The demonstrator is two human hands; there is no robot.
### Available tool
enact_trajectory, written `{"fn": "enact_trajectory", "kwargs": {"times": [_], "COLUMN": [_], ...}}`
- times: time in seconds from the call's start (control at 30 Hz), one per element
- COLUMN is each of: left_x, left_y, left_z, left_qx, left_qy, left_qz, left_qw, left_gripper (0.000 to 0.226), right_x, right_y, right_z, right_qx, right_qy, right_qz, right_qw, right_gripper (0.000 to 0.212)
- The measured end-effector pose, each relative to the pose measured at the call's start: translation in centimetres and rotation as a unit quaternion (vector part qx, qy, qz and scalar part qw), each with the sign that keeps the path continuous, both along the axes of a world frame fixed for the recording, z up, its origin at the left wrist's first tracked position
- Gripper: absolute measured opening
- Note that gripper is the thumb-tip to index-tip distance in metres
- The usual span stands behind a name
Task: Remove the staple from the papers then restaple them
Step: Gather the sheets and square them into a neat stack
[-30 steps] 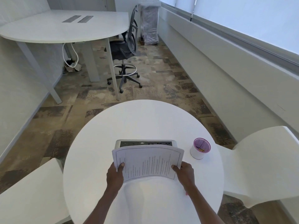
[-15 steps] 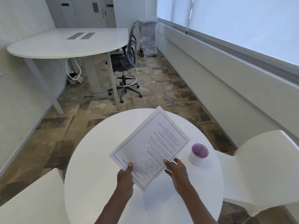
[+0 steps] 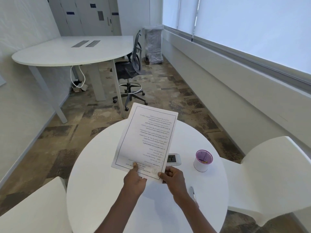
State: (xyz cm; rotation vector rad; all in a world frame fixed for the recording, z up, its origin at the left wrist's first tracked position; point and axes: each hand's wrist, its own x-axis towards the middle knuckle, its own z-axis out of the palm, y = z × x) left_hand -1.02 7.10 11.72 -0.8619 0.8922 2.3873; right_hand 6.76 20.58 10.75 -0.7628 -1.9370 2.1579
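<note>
papers, flat printed sheets, pinched by both hands.

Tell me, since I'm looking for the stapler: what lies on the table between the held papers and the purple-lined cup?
In the head view, a white device with a dark panel lies between the papers and the cup, partly hidden by the papers.

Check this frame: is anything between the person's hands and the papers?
No. The left hand and right hand both already pinch the near edge of the papers, held above the round table. The staple itself is too small to make out.
</note>
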Motion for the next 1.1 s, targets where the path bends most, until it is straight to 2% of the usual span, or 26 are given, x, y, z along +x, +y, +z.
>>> {"fn": "enact_trajectory", "kwargs": {"times": [0.27,0.5,0.67,0.8,0.97,1.03,1.1], "left_x": [0.8,2.0,2.9,4.1,5.3,5.1,4.7], "left_y": [0.5,0.7,0.7,1.0,0.8,0.5,-0.1], "left_z": [-0.5,-1.7,-2.4,-2.6,-2.8,-2.6,-2.3], "left_qx": [0.016,0.024,0.010,-0.012,0.041,0.012,-0.066], "left_qy": [-0.027,-0.047,-0.050,-0.050,-0.045,-0.035,-0.028], "left_qz": [0.012,0.035,0.030,-0.003,-0.021,-0.015,0.011], "left_qw": [0.999,0.998,0.998,0.999,0.998,0.999,0.997], "left_gripper": [0.041,0.038,0.039,0.041,0.039,0.038,0.035], "right_x": [1.3,1.7,1.6,0.4,-1.0,-1.1,-1.1], "right_y": [0.2,-1.3,-0.8,0.9,2.3,2.5,2.8], "right_z": [-0.5,-1.6,-1.2,0.4,1.8,2.0,2.1], "right_qx": [-0.008,0.059,0.093,0.048,0.043,0.049,0.072], "right_qy": [-0.011,-0.024,-0.041,-0.013,0.019,0.024,0.031], "right_qz": [0.004,-0.041,-0.040,-0.045,-0.044,-0.045,-0.045], "right_qw": [1.000,0.997,0.994,0.998,0.998,0.997,0.996], "right_gripper": [0.015,0.039,0.035,0.032,0.027,0.027,0.028]}}
